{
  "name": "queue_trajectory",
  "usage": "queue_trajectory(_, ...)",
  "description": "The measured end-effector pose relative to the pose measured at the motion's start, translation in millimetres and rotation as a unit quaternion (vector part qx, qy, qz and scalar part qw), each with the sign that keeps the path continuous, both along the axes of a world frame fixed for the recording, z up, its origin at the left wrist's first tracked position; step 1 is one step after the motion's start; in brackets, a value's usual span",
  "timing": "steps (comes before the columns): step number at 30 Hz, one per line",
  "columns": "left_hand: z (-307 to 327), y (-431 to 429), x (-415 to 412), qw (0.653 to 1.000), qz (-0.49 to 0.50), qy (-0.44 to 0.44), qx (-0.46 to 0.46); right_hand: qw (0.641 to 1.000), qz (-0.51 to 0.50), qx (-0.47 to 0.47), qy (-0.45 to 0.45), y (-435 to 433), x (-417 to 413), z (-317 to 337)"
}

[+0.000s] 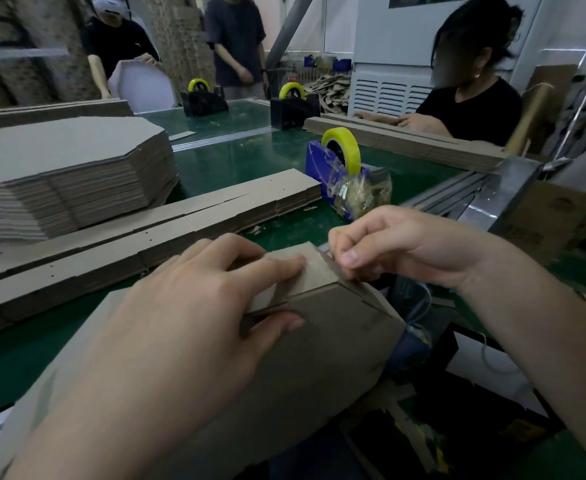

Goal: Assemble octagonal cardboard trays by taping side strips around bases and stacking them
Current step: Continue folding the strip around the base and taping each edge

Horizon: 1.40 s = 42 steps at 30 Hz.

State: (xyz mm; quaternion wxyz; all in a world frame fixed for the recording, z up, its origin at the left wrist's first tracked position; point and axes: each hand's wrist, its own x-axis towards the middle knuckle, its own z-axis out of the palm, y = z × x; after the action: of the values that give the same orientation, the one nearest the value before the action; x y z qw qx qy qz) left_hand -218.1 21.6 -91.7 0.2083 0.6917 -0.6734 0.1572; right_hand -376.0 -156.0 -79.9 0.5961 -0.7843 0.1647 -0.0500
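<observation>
A brown cardboard tray [319, 348] lies tilted at the near edge of the green table, its base facing me. My left hand [187, 317] grips its upper corner, fingers over the folded side strip [305, 268] and thumb under the rim. My right hand [399, 247] is curled just right of that corner, thumb and fingertips pinching at the strip's edge; any tape between them is too faint to tell. A blue tape dispenser [340, 174] with a yellow roll stands just beyond my right hand.
A tall stack of octagonal bases [62, 174] sits at the left. Piles of flat side strips [146, 233] lie across the middle. Two more dispensers [293, 105] stand farther back. A seated person [471, 102] works at right, two others stand behind.
</observation>
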Motion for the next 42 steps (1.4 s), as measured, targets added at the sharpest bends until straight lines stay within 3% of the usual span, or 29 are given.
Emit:
queue_trajectory(6, 3.0, 4.0, -3.9, 1.000, 0.007, 0.014, -0.007, 1.000, -0.005, -0.001, 0.004, 0.6, 0.1, -1.5)
queue_trajectory(14, 8.7, 7.8, -6.2, 0.997, -0.012, -0.054, 0.055, 1.000, -0.006, -0.014, 0.014, -2.6, -0.5, -2.4)
queue_trajectory(19, 6.7, 7.7, -5.4, 0.999, -0.011, -0.033, 0.042, 0.996, -0.003, -0.057, 0.066, -5.6, -0.2, -1.8)
queue_trajectory(25, 4.3, 4.7, -6.8, 0.999, -0.009, -0.028, 0.036, 0.989, -0.003, -0.037, 0.141, -12.4, 3.4, -2.8)
queue_trajectory(29, 4.0, 4.1, -5.1, 0.999, -0.007, -0.022, 0.031, 0.961, -0.025, -0.144, 0.236, -20.9, 4.2, -13.1)
queue_trajectory(32, 3.3, 1.8, -4.7, 0.999, -0.002, -0.028, 0.028, 0.956, -0.029, -0.145, 0.252, -30.7, -1.1, -14.4)
queue_trajectory(34, 3.0, 0.1, -5.2, 0.999, -0.004, -0.026, 0.017, 0.944, -0.089, -0.209, 0.241, -49.3, -6.0, -10.1)
queue_trajectory(36, 3.4, 0.0, -5.2, 1.000, -0.003, -0.022, 0.013, 0.926, -0.244, -0.249, 0.145, -82.8, -6.3, -8.6)
queue_trajectory(39, 5.2, 0.2, -7.1, 0.999, 0.002, -0.029, 0.019, 0.865, -0.447, -0.229, 0.012, -137.4, 2.3, -7.8)
queue_trajectory(42, 6.7, -1.4, -8.7, 0.998, 0.013, -0.044, 0.032, 0.867, -0.460, -0.185, 0.053, -168.3, 16.8, -13.8)
